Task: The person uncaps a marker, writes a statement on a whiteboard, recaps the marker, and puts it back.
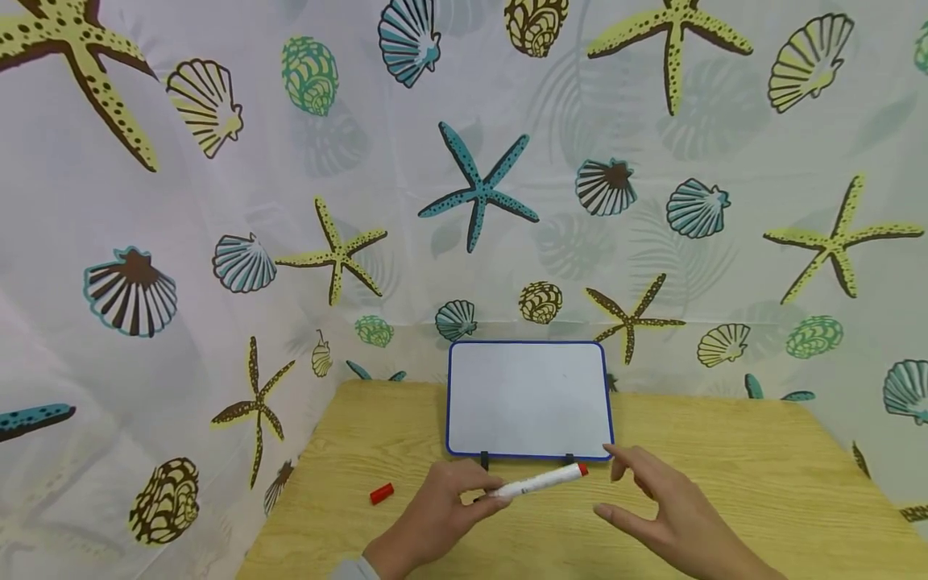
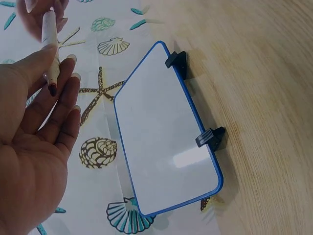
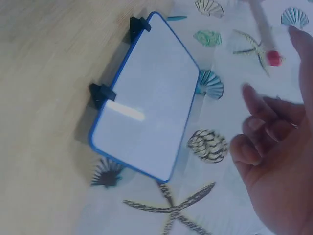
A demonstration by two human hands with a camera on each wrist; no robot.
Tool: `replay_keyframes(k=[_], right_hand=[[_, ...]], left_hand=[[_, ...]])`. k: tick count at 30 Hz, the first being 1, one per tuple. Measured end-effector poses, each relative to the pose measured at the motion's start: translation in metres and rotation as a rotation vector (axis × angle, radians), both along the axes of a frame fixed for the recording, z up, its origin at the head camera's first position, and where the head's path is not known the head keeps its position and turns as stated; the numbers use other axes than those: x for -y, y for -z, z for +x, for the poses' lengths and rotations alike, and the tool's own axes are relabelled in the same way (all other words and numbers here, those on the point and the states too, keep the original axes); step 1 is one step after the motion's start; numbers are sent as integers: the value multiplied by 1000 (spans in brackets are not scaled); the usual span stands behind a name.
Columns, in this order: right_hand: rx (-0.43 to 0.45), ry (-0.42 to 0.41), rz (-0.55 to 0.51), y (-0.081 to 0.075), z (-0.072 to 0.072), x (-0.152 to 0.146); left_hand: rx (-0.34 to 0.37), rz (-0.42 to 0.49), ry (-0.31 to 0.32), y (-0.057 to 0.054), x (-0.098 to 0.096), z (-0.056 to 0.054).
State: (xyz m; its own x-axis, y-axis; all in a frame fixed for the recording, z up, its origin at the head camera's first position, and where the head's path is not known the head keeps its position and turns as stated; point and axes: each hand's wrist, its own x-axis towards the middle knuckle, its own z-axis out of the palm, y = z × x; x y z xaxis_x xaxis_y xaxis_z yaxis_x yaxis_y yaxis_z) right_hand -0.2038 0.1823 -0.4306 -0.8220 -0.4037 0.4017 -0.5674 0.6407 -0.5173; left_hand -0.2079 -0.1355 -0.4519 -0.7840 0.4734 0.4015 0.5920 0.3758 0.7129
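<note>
My left hand pinches a white marker between thumb and fingers near its uncapped end. The marker's dark tip shows in the left wrist view, while its red end points toward my right hand. My right hand holds nothing, its thumb and index finger spread apart just right of that red end. A red marker cap lies on the table, left of my left hand. Behind both hands stands a small whiteboard with a blue frame, its white face bare of marks.
Black clip feet support the whiteboard's lower edge. The light wooden table stretches to either side of it. A white curtain printed with shells and starfish hangs behind the table and along the left.
</note>
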Motion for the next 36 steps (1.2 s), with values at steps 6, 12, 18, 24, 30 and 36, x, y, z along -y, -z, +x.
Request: replay_keyframes(k=[6,12,18,24,30,36], right_hand=[[427,-190,-340,22,0,12],[784,-305,-521,28,5,37],[795,-288,-516,28,9,48],[853,-300,-594,28,11,49],[818,-286,-577,29,11,48],[769,-226,-528,30,12,50]], left_hand=[[8,129,27,-3,-15,8],[-57,106,140,-4,-36,15],[-177,44,182,-6,-41,17],[-287,-7,182,-7,-42,18],[-253,6,181,-7,-42,18],[-236,-8,182,-6,-40,17]])
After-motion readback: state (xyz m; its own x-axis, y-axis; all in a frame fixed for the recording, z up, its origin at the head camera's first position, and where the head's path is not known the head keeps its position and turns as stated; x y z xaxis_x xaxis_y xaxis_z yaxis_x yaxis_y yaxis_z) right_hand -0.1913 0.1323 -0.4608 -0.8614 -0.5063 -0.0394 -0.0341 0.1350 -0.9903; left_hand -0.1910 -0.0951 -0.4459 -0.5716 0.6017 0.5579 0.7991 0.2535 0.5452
